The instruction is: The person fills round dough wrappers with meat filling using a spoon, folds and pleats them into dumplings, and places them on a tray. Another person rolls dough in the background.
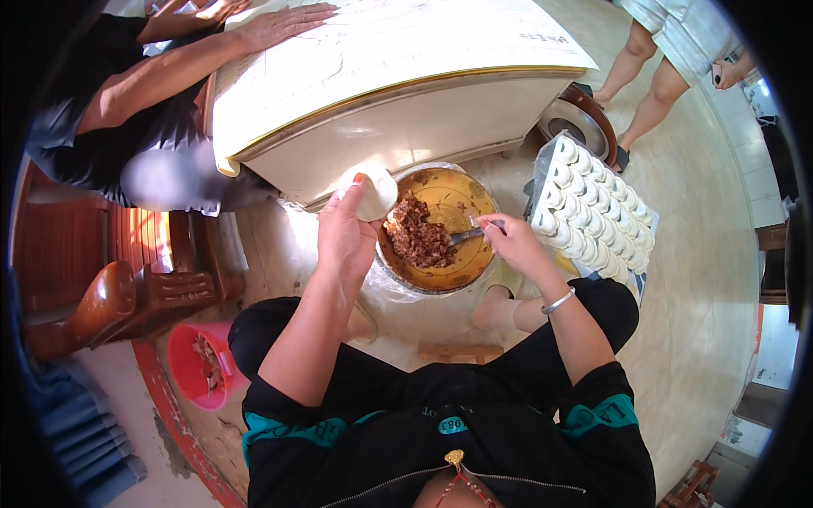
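Note:
My left hand (pixel 348 228) holds a round, flat dough wrapper (pixel 376 195), its thumb on top, over the left rim of a large bowl. That amber-coloured bowl (pixel 454 190) stands low in front of me, with brown minced filling (pixel 419 236) heaped on its left side. My right hand (pixel 511 238) grips the handle of a metal utensil (pixel 467 235), whose tip rests at the filling's right edge. To the right, a tray holds rows of folded dumplings (pixel 594 209).
A white-topped table (pixel 406 57) stands ahead, with another person's hand (pixel 286 25) on it. A second person's legs (pixel 654 89) are at upper right, near a round metal basin (pixel 575 124). A pink bin (pixel 206 365) and a wooden chair (pixel 152 295) are at left.

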A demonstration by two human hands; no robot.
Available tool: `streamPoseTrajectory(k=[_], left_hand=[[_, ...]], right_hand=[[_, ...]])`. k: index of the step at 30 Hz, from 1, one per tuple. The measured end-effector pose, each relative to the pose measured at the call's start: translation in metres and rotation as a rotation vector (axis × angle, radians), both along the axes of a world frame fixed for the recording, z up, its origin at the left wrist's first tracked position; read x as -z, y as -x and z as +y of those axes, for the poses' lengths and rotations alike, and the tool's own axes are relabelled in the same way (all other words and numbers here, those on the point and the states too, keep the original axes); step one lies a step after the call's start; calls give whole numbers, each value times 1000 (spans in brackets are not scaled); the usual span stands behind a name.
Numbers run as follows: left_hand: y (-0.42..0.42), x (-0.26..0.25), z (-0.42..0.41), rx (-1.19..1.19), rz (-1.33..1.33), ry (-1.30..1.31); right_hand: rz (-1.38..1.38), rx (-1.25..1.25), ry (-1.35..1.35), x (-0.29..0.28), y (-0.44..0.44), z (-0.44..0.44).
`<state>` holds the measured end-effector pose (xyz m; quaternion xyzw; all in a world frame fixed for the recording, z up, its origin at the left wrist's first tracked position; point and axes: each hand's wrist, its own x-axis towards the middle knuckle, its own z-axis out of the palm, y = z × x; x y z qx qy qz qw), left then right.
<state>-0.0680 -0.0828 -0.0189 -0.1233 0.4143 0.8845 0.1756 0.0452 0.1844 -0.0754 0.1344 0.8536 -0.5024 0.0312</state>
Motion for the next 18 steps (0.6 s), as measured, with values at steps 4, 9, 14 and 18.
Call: streamPoseTrajectory(k=[4,9,14,18], left_hand=[[-5,-4,-5,-21,-15,-99],[-5,-11,-6,6,-2,-134],[-9,-13,-12,8,26,-105],[-16,-23,-9,-32,-60,-100]], right_hand=[[188,2,-92,-20,7,-19],[453,12,-107,14,41,-28],[224,16,6,44,44,-33],[-8,152,289,40,43,-38]])
